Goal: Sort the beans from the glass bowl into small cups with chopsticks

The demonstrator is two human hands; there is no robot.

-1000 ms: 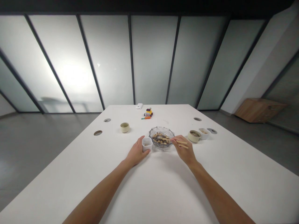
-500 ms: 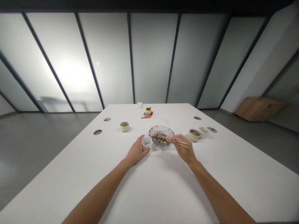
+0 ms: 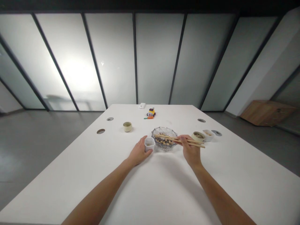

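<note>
While the right hand grips a pair of chopsticks, the left hand is closed around a small white cup, thumb at the near side. Tips lie over the glass bowl, toward its left side; can't tell if they pinch anything. Bowl sits between the hands, just beside the cup, holding mixed dark and pale pieces, likely nuts or beans. Handling, my read: chopsticks light, stiff, best held well back from the tips; pieces small, hard, probably slippery; cup light, rigid, steady it by the walls; bowl heavier, breakable, take it by the rim. Just beyond the right hand: a green bowl with contents, next to another white cup. Left, apart: a second green bowl. Farther back: toy car, toy carrot, white box. All on a smooth white table with round holes. Room: frosted glass panels behind, grey floor, wooden cabinet at right.
</note>
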